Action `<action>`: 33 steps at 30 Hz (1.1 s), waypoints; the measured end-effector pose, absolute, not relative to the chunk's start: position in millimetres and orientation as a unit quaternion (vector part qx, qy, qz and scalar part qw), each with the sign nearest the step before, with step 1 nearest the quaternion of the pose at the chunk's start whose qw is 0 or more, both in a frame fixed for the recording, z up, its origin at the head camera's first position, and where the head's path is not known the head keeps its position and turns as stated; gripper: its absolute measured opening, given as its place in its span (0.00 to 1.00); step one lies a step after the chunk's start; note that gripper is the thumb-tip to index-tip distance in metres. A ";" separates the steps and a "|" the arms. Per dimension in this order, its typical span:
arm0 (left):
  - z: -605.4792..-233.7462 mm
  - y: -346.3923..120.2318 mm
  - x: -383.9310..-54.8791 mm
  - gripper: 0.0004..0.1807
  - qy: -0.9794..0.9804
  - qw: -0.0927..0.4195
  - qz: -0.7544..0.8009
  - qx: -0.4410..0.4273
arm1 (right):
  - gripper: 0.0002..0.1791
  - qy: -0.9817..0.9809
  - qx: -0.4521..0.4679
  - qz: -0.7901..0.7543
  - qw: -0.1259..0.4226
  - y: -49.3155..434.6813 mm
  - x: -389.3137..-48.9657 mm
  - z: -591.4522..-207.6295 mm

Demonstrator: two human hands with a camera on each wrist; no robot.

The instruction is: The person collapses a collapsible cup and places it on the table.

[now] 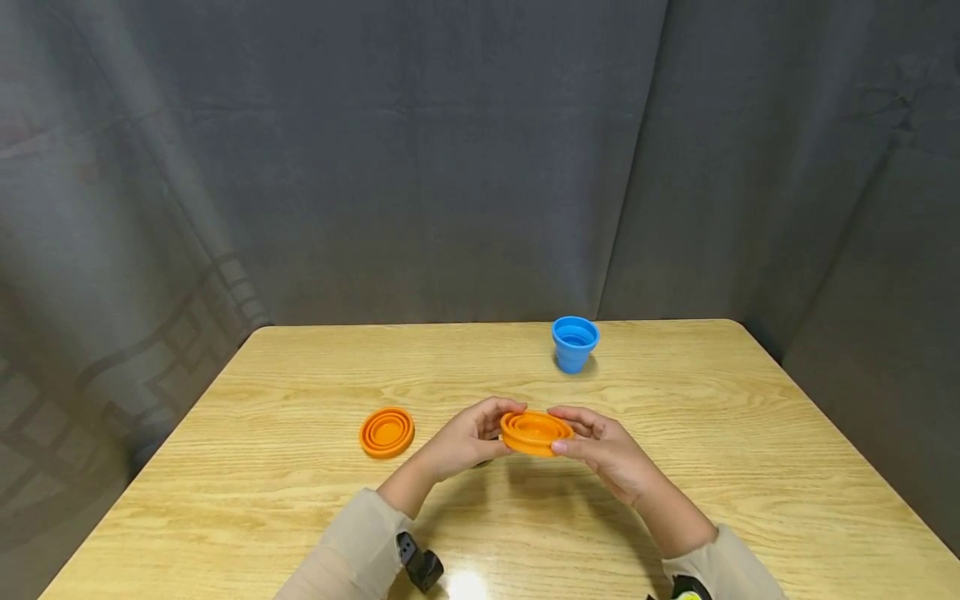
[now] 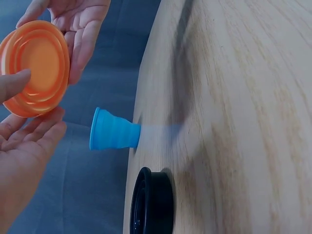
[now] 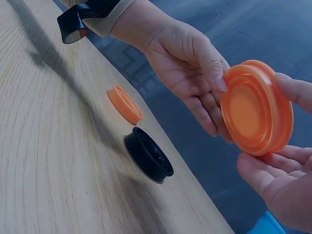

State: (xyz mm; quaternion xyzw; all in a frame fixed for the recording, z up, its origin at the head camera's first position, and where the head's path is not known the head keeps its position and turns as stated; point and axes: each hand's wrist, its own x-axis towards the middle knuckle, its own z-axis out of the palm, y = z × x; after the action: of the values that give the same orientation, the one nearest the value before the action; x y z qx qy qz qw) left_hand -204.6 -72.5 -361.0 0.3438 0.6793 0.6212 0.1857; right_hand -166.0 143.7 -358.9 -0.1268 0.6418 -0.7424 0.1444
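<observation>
Above the table, both hands hold a collapsed orange folding cup (image 1: 537,433) by its rim, its ringed inside facing up in the head view. The left hand (image 1: 467,443) pinches its left edge between thumb and fingers. On the opposite edge, the right hand (image 1: 606,454) does the same. Close below is a black, round, flattened cup (image 3: 148,157) on the table; in the head view the left hand covers nearly all of it. A second collapsed orange cup (image 1: 387,432) lies left of the left hand. Farther back, a blue folding cup (image 1: 574,343) stands upright, pulled out to full height.
The wooden table (image 1: 285,483) has its back edge against a grey curtain (image 1: 420,183), which also hangs along both sides. Black wrist devices (image 1: 420,562) sit on the sleeves. Shadows of the arms fall across the tabletop.
</observation>
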 end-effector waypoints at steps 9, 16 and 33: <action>-357.1 -75.2 -204.6 0.35 0.680 0.211 0.610 0.348 | 0.39 0.659 -0.121 -0.734 0.113 142.5 -167.0 -364.9; -358.0 -69.4 -203.2 0.42 0.709 0.197 0.586 0.339 | 0.42 0.667 -0.124 -0.729 0.095 142.1 -169.4 -370.1; -361.5 -55.8 -206.3 0.43 0.770 0.134 0.539 0.314 | 0.40 0.693 -0.175 -0.694 0.092 152.2 -179.7 -369.5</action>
State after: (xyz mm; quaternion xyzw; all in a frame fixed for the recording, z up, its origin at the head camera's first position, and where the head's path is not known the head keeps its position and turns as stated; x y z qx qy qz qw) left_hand -206.3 -55.8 -361.5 0.3137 0.7698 0.5395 0.1339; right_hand -179.7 152.2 -369.5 -0.1748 0.6926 -0.6938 0.0922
